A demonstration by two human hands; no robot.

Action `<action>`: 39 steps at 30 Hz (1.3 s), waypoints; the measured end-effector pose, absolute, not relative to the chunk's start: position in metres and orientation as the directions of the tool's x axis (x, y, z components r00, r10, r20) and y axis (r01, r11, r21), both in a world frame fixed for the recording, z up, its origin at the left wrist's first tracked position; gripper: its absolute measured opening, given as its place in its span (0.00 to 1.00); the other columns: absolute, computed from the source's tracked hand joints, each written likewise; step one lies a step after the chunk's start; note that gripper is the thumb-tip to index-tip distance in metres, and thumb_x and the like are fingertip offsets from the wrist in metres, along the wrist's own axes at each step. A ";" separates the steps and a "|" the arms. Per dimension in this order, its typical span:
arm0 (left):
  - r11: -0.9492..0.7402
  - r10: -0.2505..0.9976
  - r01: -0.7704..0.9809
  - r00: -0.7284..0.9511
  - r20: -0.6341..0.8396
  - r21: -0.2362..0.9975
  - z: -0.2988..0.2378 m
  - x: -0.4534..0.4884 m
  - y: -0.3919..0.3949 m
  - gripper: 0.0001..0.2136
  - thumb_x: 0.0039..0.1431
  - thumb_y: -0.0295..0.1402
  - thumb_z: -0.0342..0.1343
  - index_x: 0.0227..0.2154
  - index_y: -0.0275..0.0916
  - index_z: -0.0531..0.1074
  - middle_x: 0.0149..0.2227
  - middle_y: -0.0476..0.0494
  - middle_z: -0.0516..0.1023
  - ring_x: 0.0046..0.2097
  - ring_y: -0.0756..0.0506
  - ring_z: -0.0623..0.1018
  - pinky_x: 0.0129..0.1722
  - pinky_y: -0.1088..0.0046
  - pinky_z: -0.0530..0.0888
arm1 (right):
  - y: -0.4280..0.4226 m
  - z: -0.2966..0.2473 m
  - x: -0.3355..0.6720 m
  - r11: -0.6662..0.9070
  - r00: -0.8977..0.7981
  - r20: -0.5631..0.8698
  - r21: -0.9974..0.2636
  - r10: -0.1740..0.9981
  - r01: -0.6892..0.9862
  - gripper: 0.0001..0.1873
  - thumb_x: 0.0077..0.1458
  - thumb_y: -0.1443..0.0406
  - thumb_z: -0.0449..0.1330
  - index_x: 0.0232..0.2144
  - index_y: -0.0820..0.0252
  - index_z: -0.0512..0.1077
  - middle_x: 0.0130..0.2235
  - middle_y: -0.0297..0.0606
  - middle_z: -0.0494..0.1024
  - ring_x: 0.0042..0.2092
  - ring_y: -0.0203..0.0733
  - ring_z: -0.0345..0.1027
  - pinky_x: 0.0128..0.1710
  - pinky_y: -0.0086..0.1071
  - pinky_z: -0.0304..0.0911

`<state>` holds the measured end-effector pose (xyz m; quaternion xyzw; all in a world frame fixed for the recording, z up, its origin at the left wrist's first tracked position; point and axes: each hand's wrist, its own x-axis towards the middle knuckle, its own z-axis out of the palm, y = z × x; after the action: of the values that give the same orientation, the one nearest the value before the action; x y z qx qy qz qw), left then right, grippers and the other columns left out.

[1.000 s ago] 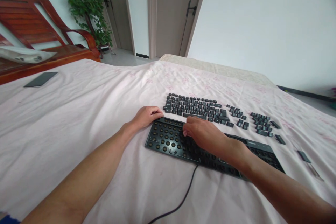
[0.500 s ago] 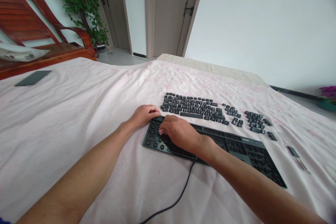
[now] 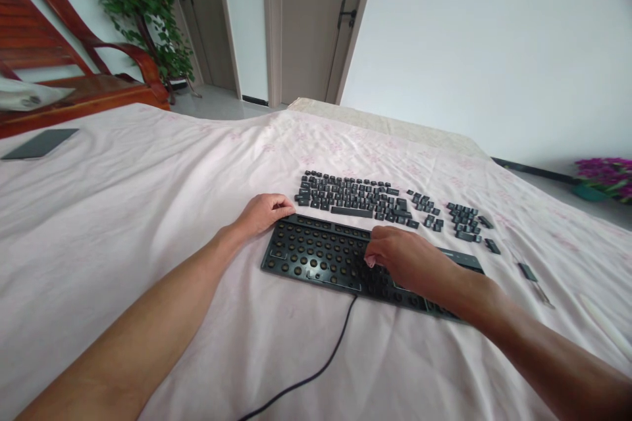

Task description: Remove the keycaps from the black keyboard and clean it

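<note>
A black keyboard (image 3: pixel 316 256) with its keycaps off lies flat on the pink-white cloth, its round key seats bare. My left hand (image 3: pixel 266 212) is closed at the keyboard's back left corner, thumb and fingers pinched on its edge. Over the middle of the board is my right hand (image 3: pixel 402 253), its fingers curled and pressed together, fingertips down at the key seats. Whatever the right fingers may hold is hidden. Behind the board, loose black keycaps (image 3: pixel 348 193) lie in rows, with a long space bar (image 3: pixel 351 212) in front of them.
A keycap puller with wire loops (image 3: pixel 536 283) lies right of the board. The keyboard's cable (image 3: pixel 320 368) runs toward me. A dark flat object (image 3: pixel 42 143) rests at far left. Beyond the table stand a wooden bench (image 3: pixel 79 79) and a potted plant (image 3: pixel 138 6).
My right hand has moved right along the keyboard, from its left part to its middle, uncovering the left key seats. My left hand stays at the corner. The view has shifted slightly.
</note>
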<state>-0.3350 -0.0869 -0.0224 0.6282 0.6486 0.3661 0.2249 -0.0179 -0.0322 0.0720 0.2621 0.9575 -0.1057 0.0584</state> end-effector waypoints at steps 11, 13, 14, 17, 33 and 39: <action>-0.067 0.979 0.664 -0.102 0.179 0.745 -0.022 -0.334 -0.087 0.16 0.55 0.47 0.55 0.32 0.39 0.78 0.32 0.49 0.81 0.34 0.46 0.76 0.35 0.74 0.68 | -0.070 0.042 -0.112 0.915 -0.951 0.142 -0.342 0.274 0.213 0.11 0.59 0.73 0.56 0.34 0.58 0.78 0.37 0.38 0.73 0.40 0.38 0.67 0.41 0.29 0.61; -0.069 0.979 0.661 -0.100 0.179 0.747 -0.023 -0.334 -0.087 0.16 0.56 0.47 0.55 0.32 0.39 0.78 0.32 0.49 0.81 0.35 0.46 0.77 0.35 0.74 0.68 | -0.068 0.039 -0.111 0.913 -0.954 0.096 -0.332 0.284 0.238 0.12 0.58 0.73 0.56 0.34 0.58 0.78 0.37 0.38 0.73 0.41 0.39 0.67 0.41 0.29 0.60; -0.069 0.979 0.660 -0.100 0.178 0.748 -0.023 -0.334 -0.086 0.16 0.56 0.46 0.55 0.32 0.39 0.78 0.33 0.49 0.81 0.35 0.46 0.77 0.36 0.74 0.69 | -0.067 0.041 -0.106 0.908 -0.953 0.063 -0.330 0.296 0.260 0.12 0.58 0.74 0.56 0.34 0.58 0.78 0.37 0.38 0.74 0.41 0.38 0.67 0.40 0.28 0.60; -0.060 0.979 0.660 -0.107 0.173 0.749 -0.024 -0.335 -0.086 0.15 0.55 0.46 0.55 0.31 0.39 0.79 0.33 0.48 0.81 0.35 0.46 0.77 0.36 0.74 0.69 | -0.062 0.054 -0.083 0.881 -0.932 -0.062 -0.310 0.358 0.358 0.12 0.57 0.73 0.56 0.33 0.57 0.79 0.37 0.38 0.75 0.38 0.38 0.69 0.38 0.28 0.59; -0.031 0.982 0.655 -0.122 0.146 0.755 -0.022 -0.335 -0.086 0.17 0.54 0.48 0.55 0.31 0.40 0.79 0.30 0.49 0.80 0.33 0.46 0.76 0.34 0.73 0.68 | -0.043 0.061 -0.119 0.678 -0.693 -0.028 -0.186 0.720 0.711 0.14 0.60 0.62 0.53 0.31 0.60 0.77 0.30 0.42 0.80 0.36 0.43 0.73 0.32 0.30 0.57; -0.045 0.980 0.665 -0.115 0.162 0.745 -0.020 -0.334 -0.087 0.16 0.53 0.48 0.55 0.30 0.40 0.79 0.31 0.48 0.81 0.33 0.45 0.76 0.34 0.73 0.68 | -0.074 0.065 -0.115 0.702 -0.724 -0.148 -0.177 0.674 0.690 0.13 0.59 0.65 0.52 0.29 0.61 0.75 0.24 0.44 0.78 0.34 0.47 0.74 0.32 0.31 0.59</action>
<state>-0.3340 -0.0866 -0.0200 0.6278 0.6552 0.3583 0.2195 -0.1147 -0.0738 0.0654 0.3700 0.9218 -0.1104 0.0361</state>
